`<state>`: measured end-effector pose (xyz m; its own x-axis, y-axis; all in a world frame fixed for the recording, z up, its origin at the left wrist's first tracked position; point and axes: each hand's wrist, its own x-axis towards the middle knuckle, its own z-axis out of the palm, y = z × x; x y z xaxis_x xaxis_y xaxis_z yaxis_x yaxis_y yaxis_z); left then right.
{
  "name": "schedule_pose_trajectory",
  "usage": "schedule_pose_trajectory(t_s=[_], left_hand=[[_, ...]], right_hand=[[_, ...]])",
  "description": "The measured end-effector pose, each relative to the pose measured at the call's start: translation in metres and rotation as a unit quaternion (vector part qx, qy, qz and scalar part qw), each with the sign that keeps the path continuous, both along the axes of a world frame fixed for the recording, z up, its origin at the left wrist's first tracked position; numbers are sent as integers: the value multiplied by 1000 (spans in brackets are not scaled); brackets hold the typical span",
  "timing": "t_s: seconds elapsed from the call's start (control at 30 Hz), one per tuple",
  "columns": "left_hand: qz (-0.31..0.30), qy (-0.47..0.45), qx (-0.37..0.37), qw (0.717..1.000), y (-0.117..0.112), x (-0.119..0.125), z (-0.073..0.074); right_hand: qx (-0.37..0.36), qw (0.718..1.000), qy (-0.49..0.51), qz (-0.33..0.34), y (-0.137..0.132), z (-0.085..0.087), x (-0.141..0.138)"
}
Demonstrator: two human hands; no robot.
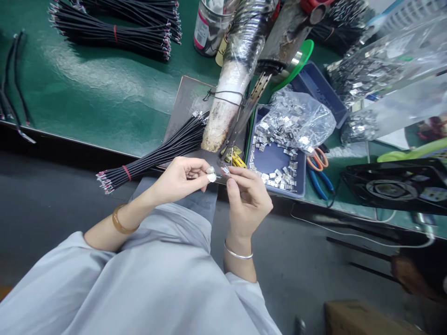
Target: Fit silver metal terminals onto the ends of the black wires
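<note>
My left hand (185, 177) is closed in a pinch at the bench's front edge, with white coverings on its fingertips. Something thin pokes out past that pinch, too small to name. Facing it, my right hand (248, 197) pinches a small silvery metal connector (225, 170) between thumb and fingers. The two sets of fingertips are close together but apart. Just beyond them are a soldering iron (246, 111) on a slant and a yellow piece (238, 161). Left of these lies a bundle of black cables (164, 148), tied with a red band.
A blue tray (275, 156) of loose metal connectors and a plastic bag (296, 118) sits at right. Beside it are orange-and-blue-handled tools (319, 179) and a black fan (394, 186). A wrapped duct (240, 51) slants overhead. More cable bundles (115, 32) lie on the green bench (115, 102).
</note>
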<state>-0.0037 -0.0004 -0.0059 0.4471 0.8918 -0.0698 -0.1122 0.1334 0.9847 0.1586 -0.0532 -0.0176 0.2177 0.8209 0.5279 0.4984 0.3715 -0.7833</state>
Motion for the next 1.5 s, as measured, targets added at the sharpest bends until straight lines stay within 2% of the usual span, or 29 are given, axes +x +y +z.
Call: schedule_pose_trajectory(t_s=[0.23,0.37,0.47,0.53,0.67,0.77,1.0,1.1,1.23,1.5], left_hand=[[-3,1,15,1000,-2,4,-2],[29,-2,-5,1000,-2,8,0],[52,-9,-22,998,-1,10,2],[61,-17,-26,998,0,10,3],[68,-18,-31,997,2,10,5],[72,-15,-25,997,3,9,7],[82,-7,-24,996,4,9,5],[105,-5,-6,994,3,12,3],[132,-2,8,991,2,15,2],[135,-8,-10,991,4,13,4]], right_hand=[[-6,999,-26,25,2,2,-2],[105,990,-88,-45,-1,0,-2],[165,973,-158,-18,-3,-5,-1],[162,974,-158,-2,-4,-9,0],[92,994,-60,-23,-3,-14,0],[63,997,-52,-12,-1,-13,-2],[127,978,-167,-4,3,-7,-3],[151,966,-209,-2,5,-7,-1],[154,966,-206,4,8,-8,1],[167,952,-257,-17,12,-5,0]])
